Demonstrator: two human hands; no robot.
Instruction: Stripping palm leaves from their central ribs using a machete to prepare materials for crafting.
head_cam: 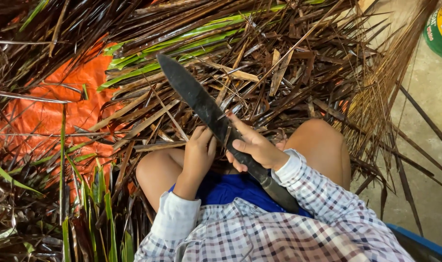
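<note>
- My right hand (255, 145) is clamped around the long dark knife (206, 109).
- My left hand (199, 153), fingers curled together, touches the blade's underside.
- Dry palm leaves (279, 63) lie beyond the knife, over an orange sheet (46, 116).

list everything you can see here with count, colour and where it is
knife: one, dark grey long blade, slanting from upper centre down toward the lap
palm leaf strips: too many to count, mostly dry brown, heaped across the top and both sides
green leaves: several, green, upper centre and lower left
sheet: one, orange, under the leaves at left
container: one, green with yellow, top right corner, mostly cut off
floor: grey, bare along the right
blue edge: one, bottom right corner, kind unclear
knees: two, bare, centre
shirt: one, checked, white cuffs, bottom
right hand: one, gripping the knife by its lower part
left hand: one, beside the blade, grip unclear
</note>
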